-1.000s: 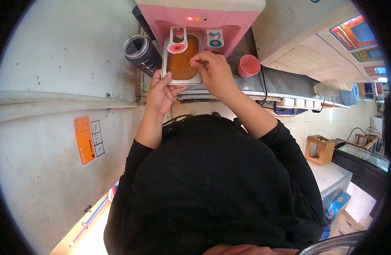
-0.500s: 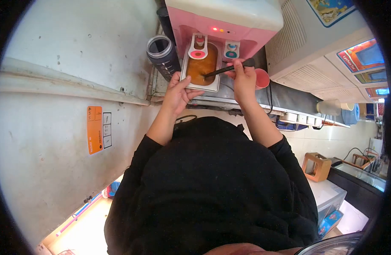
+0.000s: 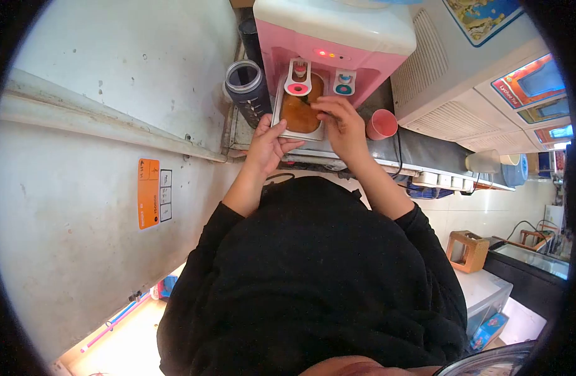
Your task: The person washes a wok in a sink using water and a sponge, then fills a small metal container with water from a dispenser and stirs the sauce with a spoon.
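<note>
A rectangular metal pan (image 3: 313,135) of orange-brown liquid (image 3: 299,116) sits under the taps of a pink and white water dispenser (image 3: 369,67). My left hand (image 3: 266,145) grips the pan's near left corner, thumb on the rim. Over the pan's right side, my right hand (image 3: 343,128) has its fingers curled round a black long-handled utensil (image 3: 305,100). Only a short dark piece of that utensil shows beyond the fingertips; its working end is hidden. The tap with the red ring (image 3: 298,88) hangs over the pan's far end.
Left of the pan stands a dark bottle (image 3: 247,94) with its mouth uncovered. A pink cup (image 3: 382,125) is to the right, beside a black cord (image 3: 399,150). A large drink machine (image 3: 451,94) stands farther right. A pale metal panel (image 3: 100,119) borders the left side.
My right hand has shifted left over the pan, and the utensil's handle, plain to see before, is now mostly hidden. My left hand keeps its hold on the pan.
</note>
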`<action>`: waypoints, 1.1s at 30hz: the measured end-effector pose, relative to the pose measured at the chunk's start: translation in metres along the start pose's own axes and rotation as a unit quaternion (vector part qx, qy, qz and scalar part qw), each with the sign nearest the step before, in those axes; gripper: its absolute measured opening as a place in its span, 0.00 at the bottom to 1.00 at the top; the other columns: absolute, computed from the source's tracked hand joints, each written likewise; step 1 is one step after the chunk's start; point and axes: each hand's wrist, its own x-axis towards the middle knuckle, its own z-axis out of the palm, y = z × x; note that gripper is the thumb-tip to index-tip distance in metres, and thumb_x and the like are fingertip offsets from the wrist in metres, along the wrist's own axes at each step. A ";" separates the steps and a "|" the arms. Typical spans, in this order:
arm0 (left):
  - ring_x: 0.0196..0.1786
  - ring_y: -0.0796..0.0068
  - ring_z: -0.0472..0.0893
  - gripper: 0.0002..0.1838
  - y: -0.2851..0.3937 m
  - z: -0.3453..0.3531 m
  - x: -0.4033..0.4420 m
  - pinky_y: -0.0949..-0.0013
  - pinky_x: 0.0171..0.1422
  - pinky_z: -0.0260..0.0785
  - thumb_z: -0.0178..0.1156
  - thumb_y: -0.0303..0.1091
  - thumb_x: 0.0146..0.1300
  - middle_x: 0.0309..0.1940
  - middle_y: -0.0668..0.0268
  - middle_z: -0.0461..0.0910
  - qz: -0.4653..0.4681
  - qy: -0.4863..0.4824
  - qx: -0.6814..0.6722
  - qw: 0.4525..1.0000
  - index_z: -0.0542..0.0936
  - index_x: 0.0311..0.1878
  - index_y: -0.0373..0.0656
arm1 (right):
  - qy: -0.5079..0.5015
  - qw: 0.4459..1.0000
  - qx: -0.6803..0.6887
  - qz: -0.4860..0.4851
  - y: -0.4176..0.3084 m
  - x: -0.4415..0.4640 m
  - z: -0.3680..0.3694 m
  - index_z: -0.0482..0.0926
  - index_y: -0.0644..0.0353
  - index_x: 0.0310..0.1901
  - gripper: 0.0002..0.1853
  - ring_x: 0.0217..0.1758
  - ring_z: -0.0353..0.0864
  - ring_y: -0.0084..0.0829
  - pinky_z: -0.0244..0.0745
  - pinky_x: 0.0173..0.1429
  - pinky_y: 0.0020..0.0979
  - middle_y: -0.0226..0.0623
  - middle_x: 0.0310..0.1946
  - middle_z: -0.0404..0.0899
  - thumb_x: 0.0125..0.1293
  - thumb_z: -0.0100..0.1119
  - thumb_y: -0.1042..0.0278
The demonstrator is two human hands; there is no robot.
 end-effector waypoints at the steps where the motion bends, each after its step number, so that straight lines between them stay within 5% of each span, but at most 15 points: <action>1: 0.43 0.55 0.82 0.07 0.000 0.001 0.000 0.55 0.45 0.80 0.50 0.28 0.67 0.47 0.55 0.77 0.000 0.008 0.003 1.000 0.66 0.46 0.45 | -0.001 0.997 -0.080 -0.001 -0.006 -0.001 -0.001 0.74 0.67 0.46 0.12 0.48 0.76 0.32 0.70 0.54 0.31 0.40 0.42 0.77 0.60 0.53 0.85; 2: 0.42 0.55 0.82 0.08 0.001 0.002 0.000 0.56 0.45 0.80 0.51 0.28 0.66 0.47 0.55 0.77 0.001 0.017 0.007 1.000 0.65 0.46 0.44 | 0.016 0.984 -0.169 0.060 -0.002 -0.007 0.000 0.73 0.66 0.47 0.12 0.48 0.75 0.32 0.68 0.54 0.33 0.41 0.43 0.77 0.61 0.56 0.79; 6: 0.43 0.57 0.82 0.08 0.002 0.003 -0.002 0.56 0.45 0.80 0.51 0.29 0.67 0.46 0.57 0.77 -0.007 0.006 0.013 1.000 0.66 0.46 0.45 | -0.165 0.882 0.158 0.413 0.018 -0.019 0.004 0.68 0.66 0.48 0.13 0.42 0.77 0.29 0.75 0.41 0.31 0.40 0.41 0.77 0.66 0.54 0.70; 9: 0.43 0.62 0.82 0.07 -0.002 -0.001 -0.001 0.57 0.48 0.79 0.51 0.31 0.67 0.45 0.59 0.77 -0.005 0.015 0.033 0.999 0.67 0.46 0.45 | -0.090 0.843 0.347 0.402 0.027 -0.031 0.019 0.65 0.64 0.50 0.13 0.44 0.76 0.27 0.78 0.43 0.31 0.39 0.43 0.77 0.67 0.52 0.72; 18: 0.40 0.70 0.81 0.07 0.006 0.009 -0.010 0.62 0.48 0.79 0.54 0.32 0.66 0.43 0.61 0.77 -0.025 0.059 0.118 0.991 0.68 0.43 0.43 | -0.080 0.831 0.375 0.403 0.024 -0.031 0.016 0.66 0.58 0.48 0.12 0.47 0.75 0.25 0.74 0.49 0.32 0.33 0.46 0.77 0.65 0.54 0.71; 33: 0.40 0.73 0.81 0.08 0.013 0.010 -0.011 0.65 0.48 0.78 0.57 0.31 0.64 0.42 0.63 0.78 -0.046 0.054 0.162 0.984 0.69 0.43 0.44 | -0.084 0.857 0.353 0.365 0.020 -0.027 0.011 0.65 0.63 0.49 0.12 0.41 0.77 0.24 0.76 0.41 0.27 0.36 0.42 0.79 0.66 0.53 0.74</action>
